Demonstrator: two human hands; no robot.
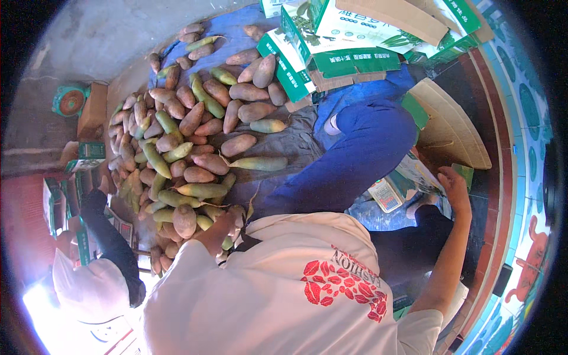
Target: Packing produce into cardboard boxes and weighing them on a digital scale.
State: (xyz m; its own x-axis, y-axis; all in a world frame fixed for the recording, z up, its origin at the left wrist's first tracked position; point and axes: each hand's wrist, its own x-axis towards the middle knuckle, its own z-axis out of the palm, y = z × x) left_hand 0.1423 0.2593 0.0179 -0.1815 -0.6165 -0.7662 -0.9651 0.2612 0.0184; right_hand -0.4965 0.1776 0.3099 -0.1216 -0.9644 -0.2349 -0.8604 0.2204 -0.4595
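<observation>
A person's two bare hands at work beside a heap of elongated roots, some reddish-brown, some green. The heap of roots spreads over the left and middle of the floor, its far part on a blue sheet. The left hand is at the near edge of the heap, close against the roots; its fingers are partly hidden, and whether they grip one cannot be told. The right hand, on the right, has bent fingers at the edge of an upright carton; whether they grip it is likewise unclear. A white scale lies left of this carton. Green-and-white boxes stand at far right; a fan, far left.
</observation>
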